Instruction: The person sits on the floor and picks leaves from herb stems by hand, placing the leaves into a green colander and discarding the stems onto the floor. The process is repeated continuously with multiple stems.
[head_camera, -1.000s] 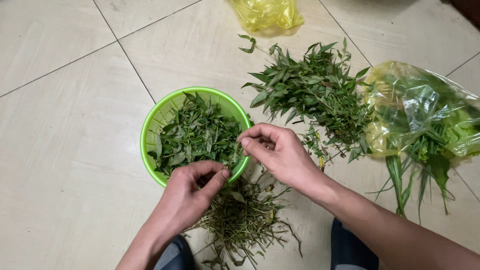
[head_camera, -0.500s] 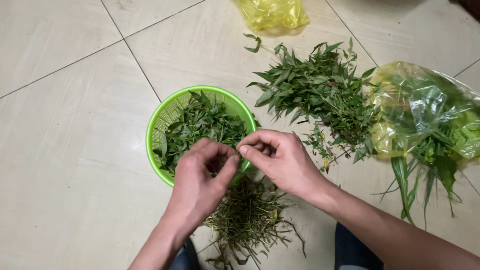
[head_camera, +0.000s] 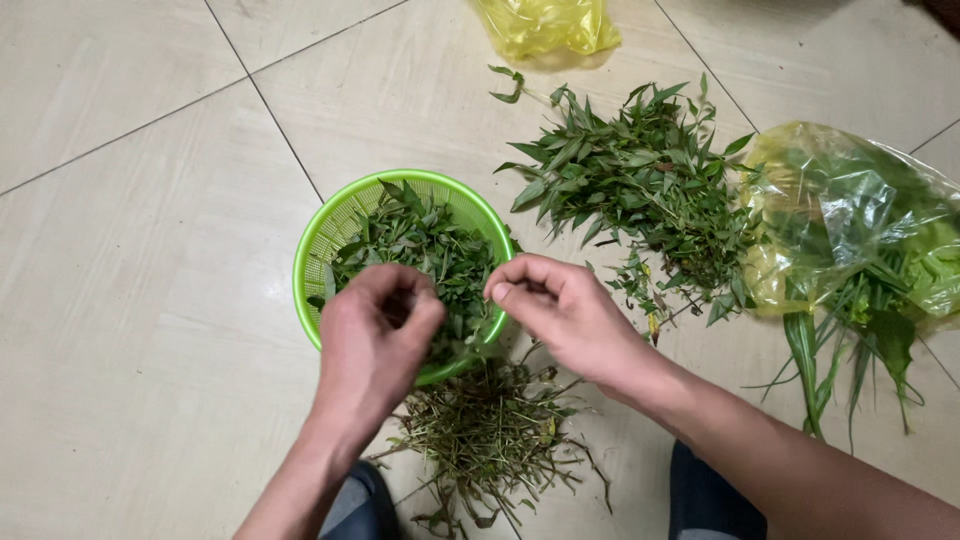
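A round green plastic basket (head_camera: 325, 235) on the tiled floor holds picked green leaves (head_camera: 425, 250). My left hand (head_camera: 375, 335) hovers over the basket's near rim, fingers curled together; what it pinches is hidden. My right hand (head_camera: 560, 310) is beside it at the basket's right edge, fingertips pinched on a thin herb sprig, hardly visible. A heap of leafy herb stems (head_camera: 640, 185) lies to the right of the basket. A pile of stripped stalks (head_camera: 490, 430) lies on the floor just below my hands.
A clear and yellow plastic bag (head_camera: 850, 225) with long green leaves sits at the right. Another yellow bag (head_camera: 545, 22) lies at the top. My knees (head_camera: 705, 490) frame the stalk pile.
My left hand rose from the stalk pile up to the basket's rim, close to my right hand. The right hand stayed almost in place.
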